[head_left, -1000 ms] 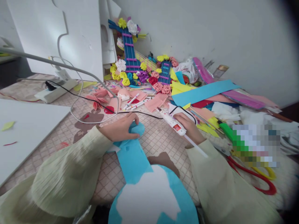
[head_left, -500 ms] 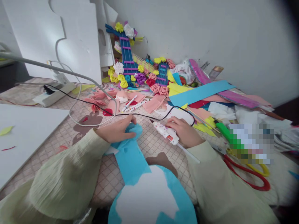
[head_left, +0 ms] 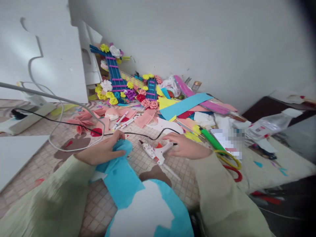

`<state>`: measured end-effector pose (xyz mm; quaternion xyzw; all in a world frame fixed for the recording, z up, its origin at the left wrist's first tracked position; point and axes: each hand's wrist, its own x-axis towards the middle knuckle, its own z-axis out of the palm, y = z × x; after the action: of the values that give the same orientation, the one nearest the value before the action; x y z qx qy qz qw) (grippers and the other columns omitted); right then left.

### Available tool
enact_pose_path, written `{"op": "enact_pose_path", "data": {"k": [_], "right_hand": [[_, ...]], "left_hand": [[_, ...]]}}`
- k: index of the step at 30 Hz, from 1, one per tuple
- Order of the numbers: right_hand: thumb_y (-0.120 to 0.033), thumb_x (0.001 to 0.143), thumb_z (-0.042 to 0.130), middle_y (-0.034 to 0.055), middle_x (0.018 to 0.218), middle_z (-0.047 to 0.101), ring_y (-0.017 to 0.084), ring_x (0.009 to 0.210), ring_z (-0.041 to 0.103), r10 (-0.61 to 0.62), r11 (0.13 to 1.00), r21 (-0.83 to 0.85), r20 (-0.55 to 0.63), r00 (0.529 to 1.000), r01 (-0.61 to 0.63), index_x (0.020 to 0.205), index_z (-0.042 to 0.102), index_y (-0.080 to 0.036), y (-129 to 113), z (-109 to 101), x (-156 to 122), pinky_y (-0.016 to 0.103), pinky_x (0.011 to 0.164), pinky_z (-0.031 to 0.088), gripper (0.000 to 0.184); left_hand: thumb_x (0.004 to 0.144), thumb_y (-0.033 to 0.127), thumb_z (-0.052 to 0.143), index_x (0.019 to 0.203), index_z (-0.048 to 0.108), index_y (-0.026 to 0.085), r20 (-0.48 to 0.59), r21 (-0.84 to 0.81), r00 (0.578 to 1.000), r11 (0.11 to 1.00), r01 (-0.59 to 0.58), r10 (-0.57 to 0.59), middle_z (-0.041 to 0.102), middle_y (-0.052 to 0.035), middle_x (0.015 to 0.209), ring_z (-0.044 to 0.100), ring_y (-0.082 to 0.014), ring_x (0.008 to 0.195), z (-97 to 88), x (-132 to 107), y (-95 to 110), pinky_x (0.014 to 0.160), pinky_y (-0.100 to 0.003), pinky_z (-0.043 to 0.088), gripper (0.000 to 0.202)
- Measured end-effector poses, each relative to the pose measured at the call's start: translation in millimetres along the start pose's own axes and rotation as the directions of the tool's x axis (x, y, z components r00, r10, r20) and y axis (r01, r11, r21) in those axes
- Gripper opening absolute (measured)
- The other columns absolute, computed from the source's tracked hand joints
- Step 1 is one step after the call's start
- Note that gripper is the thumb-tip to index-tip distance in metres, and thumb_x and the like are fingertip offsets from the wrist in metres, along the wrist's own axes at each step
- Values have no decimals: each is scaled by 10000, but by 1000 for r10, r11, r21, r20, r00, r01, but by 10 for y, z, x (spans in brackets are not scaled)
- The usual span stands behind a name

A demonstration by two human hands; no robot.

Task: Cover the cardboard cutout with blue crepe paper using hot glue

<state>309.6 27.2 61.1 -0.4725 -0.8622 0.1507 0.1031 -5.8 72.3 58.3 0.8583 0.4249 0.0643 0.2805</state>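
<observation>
My left hand (head_left: pixel 105 149) is closed on the far end of a blue-paper-covered cutout (head_left: pixel 123 184), thumb and fingers pressing the crinkled blue paper. The cutout has a narrow neck and a rounded body near me, with white board showing in its middle. To the right, a white spotted glue gun (head_left: pixel 154 152) lies on its side on the table, nozzle pointing left, a clear glue stick (head_left: pixel 171 171) jutting from its back. My right hand (head_left: pixel 190 145) is at the end of its handle, fingers apart around it and no longer wrapped over the gun.
A black cord (head_left: pixel 138 134) and a white cable (head_left: pixel 53 138) cross the table. Paper-flower guitars (head_left: pixel 115 72) lean at the back. Blue and pink paper strips, markers (head_left: pixel 125 122), a green cutter (head_left: pixel 212 141) and scissors (head_left: pixel 233 161) lie about. A power strip (head_left: pixel 29 118) sits left.
The glue gun has gone from my right hand's grasp to lying on its side, and the fingers have opened at its handle. My left hand keeps its hold. The view has turned right.
</observation>
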Motion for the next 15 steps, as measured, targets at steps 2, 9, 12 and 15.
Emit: {"op": "enact_pose_path", "data": {"k": [2,9,12,15], "right_hand": [[-270,762,551,50,909,636,160,740,589,218,974,-23,-194,956,-227,965,581,-192,115,-61,-285,290,658,444,220],[-265,763,499,34,618,628,181,569,581,466,839,-112,-354,811,-532,655,561,-183,441,276,-933,294,530,414,149],[-225,761,484,69,660,655,201,599,601,462,844,-90,-378,802,-528,697,583,-178,426,377,-1027,319,559,439,127],[-291,763,468,77,671,652,230,595,604,486,799,-85,-490,723,-595,705,577,-192,364,327,-1217,366,563,459,158]], "left_hand": [[785,418,465,1052,331,192,16,-6,1000,1000,7,-7,515,-70,1001,538,-234,934,5,-1,1,788,-346,419,374],[783,456,464,1058,337,200,-2,-42,1000,999,21,-21,524,-60,1013,546,-230,940,28,14,20,783,-330,420,397],[777,434,479,1045,331,196,-4,-44,1000,999,0,0,503,-53,998,527,-218,931,20,20,42,784,-324,415,389],[765,387,493,1038,327,189,-14,-54,999,997,-49,49,461,-53,1008,496,-198,914,4,16,73,780,-313,410,376]]}}
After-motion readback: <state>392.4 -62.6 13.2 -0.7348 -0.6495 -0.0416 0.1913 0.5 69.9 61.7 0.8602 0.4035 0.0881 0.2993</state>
